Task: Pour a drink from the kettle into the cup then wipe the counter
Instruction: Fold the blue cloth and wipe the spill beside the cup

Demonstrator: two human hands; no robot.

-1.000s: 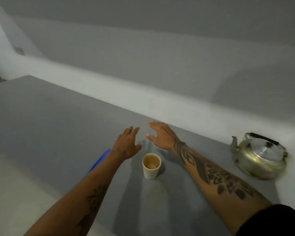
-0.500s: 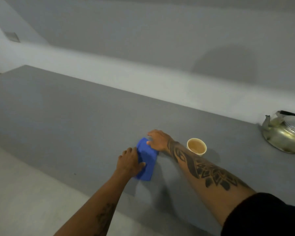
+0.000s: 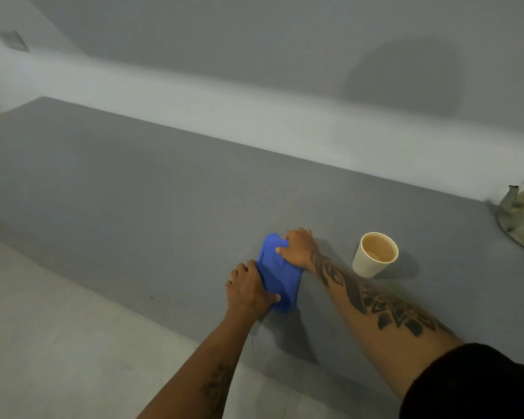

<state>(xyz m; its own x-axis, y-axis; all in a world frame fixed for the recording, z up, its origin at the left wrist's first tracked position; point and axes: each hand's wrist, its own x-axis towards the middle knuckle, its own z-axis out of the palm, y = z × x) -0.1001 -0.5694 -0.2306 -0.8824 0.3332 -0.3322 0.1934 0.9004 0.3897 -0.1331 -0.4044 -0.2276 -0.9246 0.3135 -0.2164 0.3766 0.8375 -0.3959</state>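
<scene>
A folded blue cloth (image 3: 277, 272) lies flat on the grey counter (image 3: 139, 192). My left hand (image 3: 248, 290) grips its near left edge, thumb on top. My right hand (image 3: 298, 246) presses on its far right corner, fingers spread over the cloth. To the right of my right wrist stands a cream paper cup (image 3: 374, 255) holding a light brown drink. The metal kettle (image 3: 522, 219) sits at the far right, cut off by the frame edge, spout pointing left.
A pale ledge (image 3: 285, 128) and a grey wall run along the back of the counter. The counter's front edge runs diagonally from left to lower middle, with a light floor (image 3: 58, 343) below it.
Both hands went from hovering open above the cup to the blue cloth at its left and now hold it. The view has swung left, pushing the kettle to the right edge.
</scene>
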